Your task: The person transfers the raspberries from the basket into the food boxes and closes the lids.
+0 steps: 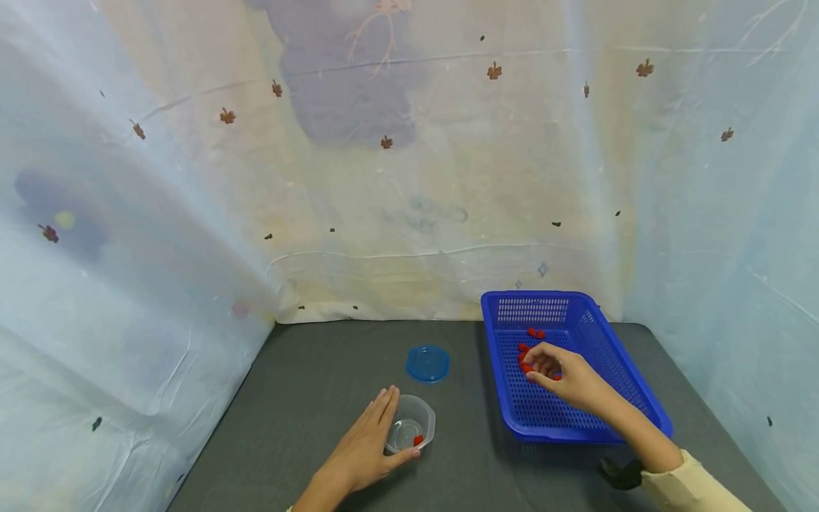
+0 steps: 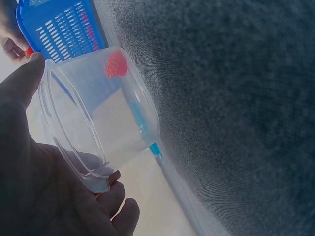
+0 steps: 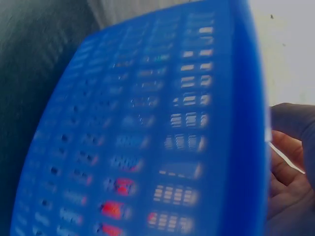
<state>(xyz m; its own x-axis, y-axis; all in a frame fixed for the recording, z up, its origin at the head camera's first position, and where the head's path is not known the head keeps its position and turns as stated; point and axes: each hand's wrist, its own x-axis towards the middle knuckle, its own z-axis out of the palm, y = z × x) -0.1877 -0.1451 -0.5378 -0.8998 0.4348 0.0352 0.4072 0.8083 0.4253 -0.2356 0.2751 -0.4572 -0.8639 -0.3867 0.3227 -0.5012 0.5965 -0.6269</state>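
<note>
My left hand (image 1: 361,444) holds a clear plastic tub (image 1: 412,409) by its rim, thumb on the near side and fingers on the far left. Inside the tub lies one small red berry-like piece (image 2: 116,64) with a dotted surface. Over the blue basket (image 1: 640,384) hangs my right hand (image 1: 569,373), fingers curled towards the thumb. A red piece (image 2: 29,50) shows at its fingertips in the left wrist view. Several more red pieces (image 1: 536,333) lie on the basket floor, partly hidden by that hand. In the right wrist view the basket wall (image 3: 147,123) covers the fingertips.
A round blue lid (image 1: 428,363) lies on the dark grey table (image 1: 307,384) behind the tub. Patterned cloth (image 1: 448,178) hangs at the back and both sides. A dark strap-like thing (image 1: 619,474) shows beside the right wrist, near the basket's front edge.
</note>
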